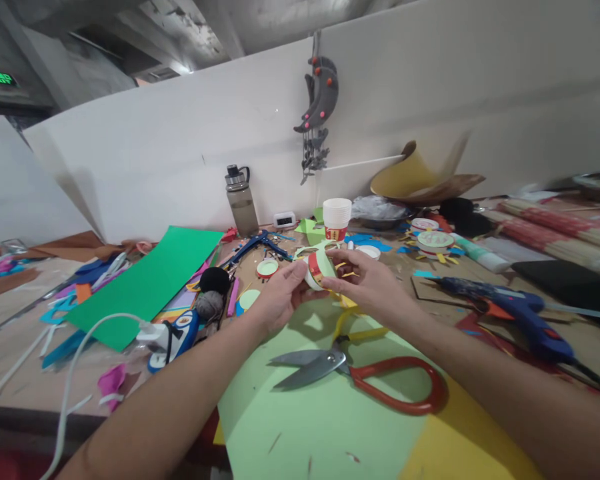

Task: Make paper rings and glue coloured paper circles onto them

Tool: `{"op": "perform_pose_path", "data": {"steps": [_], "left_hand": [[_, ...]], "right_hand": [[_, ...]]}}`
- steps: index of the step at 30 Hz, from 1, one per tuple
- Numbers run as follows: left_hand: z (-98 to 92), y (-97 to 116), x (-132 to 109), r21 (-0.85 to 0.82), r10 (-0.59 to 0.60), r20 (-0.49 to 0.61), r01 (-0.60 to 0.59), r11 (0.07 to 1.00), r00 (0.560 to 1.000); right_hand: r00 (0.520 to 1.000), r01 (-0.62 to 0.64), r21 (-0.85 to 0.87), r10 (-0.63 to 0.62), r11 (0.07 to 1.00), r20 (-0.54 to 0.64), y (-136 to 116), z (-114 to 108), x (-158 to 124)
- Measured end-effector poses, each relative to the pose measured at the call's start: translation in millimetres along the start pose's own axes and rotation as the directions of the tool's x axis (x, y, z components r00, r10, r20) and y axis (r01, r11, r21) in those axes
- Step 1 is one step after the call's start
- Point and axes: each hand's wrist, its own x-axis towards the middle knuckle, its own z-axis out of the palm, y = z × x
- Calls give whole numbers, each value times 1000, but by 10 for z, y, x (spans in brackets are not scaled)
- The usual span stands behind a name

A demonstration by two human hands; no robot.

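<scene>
Both hands hold a short cut paper cup (321, 269) with a red and white side, tilted above the front of the table. My left hand (286, 291) closes on its left side with the thumb near the top. My right hand (360, 275) has its fingers around the right side; part of the cup is hidden by them. Below the hands, large scissors (336, 360) lie with blades apart and a red handle loop on a light green sheet (280, 427). Behind the cup stands a stack of white paper cups (337, 215).
To the left are a green sheet (145, 287), a power strip (177, 340) and balls of yarn (213, 293). A blue glue gun (515, 310) lies at right, near decorated cup pieces (435, 244). A bottle (242, 203) stands by the white partition (170, 147).
</scene>
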Motion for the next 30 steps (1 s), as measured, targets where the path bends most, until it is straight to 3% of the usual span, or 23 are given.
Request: {"op": "perform_pose_path", "data": {"steps": [4, 8, 10, 13, 18, 22, 30], "left_hand": [[-49, 153, 48, -13, 68, -62, -69, 997, 996], [-139, 492, 83, -33, 269, -216, -283, 959, 938], [-182, 654, 80, -39, 335, -261, -356, 934, 905], [-233, 779, 61, -64, 384, -270, -414, 908, 883], [-284, 723, 67, -73, 339, -310, -378, 923, 888], [-305, 659, 86, -96, 281, -323, -326, 940, 904], [-298, 652, 92, -96, 154, -396, -208, 973, 905]], "right_hand": [[993, -66, 81, 74, 995, -90, -120, -96, 14], [988, -82, -8, 81, 997, -132, -166, -156, 15], [995, -42, -125, 31, 991, -93, -153, -135, -5], [997, 71, -300, -55, 951, 62, -125, -48, -71], [943, 191, -455, -35, 869, 330, -131, 107, -226], [908, 221, -462, -8, 859, 419, -162, 127, -258], [964, 253, -414, -189, 875, 188, -71, -38, -76]]}}
